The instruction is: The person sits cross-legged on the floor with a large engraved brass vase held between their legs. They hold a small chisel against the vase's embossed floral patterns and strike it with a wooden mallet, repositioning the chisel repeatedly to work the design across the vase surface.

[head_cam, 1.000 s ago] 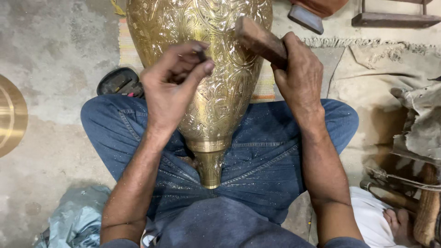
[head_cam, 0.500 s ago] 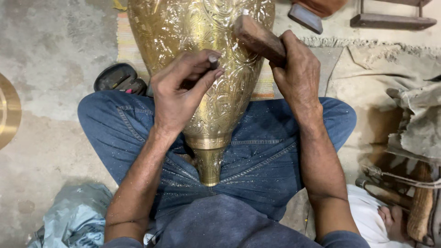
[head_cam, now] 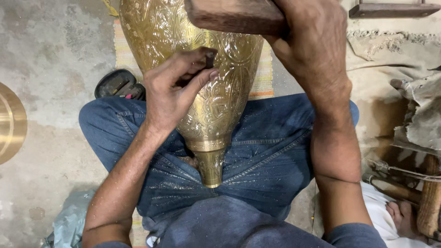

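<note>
A large engraved brass vase [head_cam: 216,115] lies across my lap, its narrow neck pointing toward me and resting on my blue jeans. My left hand [head_cam: 172,92] presses against the vase's side and pinches a small dark chisel [head_cam: 209,59] with its tip on the engraved surface. Raised above the chisel is a wooden mallet block [head_cam: 236,16], gripped by my right hand [head_cam: 312,50]. The vase's wide end runs out of view at the top.
A round brass plate [head_cam: 10,121] lies on the concrete floor at the left edge. A dark sandal [head_cam: 117,85] sits by my left knee. Crumpled grey plastic [head_cam: 69,220] is at bottom left. Cloth, wooden tool handles [head_cam: 429,202] and another person's hand [head_cam: 402,216] are at right.
My right hand has lifted the mallet block higher and closer to the camera. My left hand stays on the vase with the chisel, shifted only slightly.
</note>
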